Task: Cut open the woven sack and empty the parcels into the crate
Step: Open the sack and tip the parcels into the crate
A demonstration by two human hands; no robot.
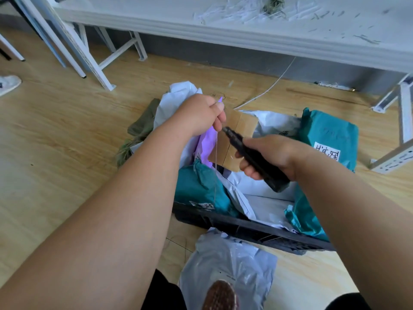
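Head view: left hand point(201, 115) pinching a thread point(215, 157), right hand point(268, 156) gripping black cutter point(252, 157) over crate point(245, 229).

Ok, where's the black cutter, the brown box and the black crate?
black cutter point(257, 161), head view, middle of its handle.
brown box point(240, 126), head view, its taped top face.
black crate point(223, 221), head view, its near wall.

A white metal-legged table point(245, 30) strewn with pale scraps stands over a light wood-grain floor point(55, 142).
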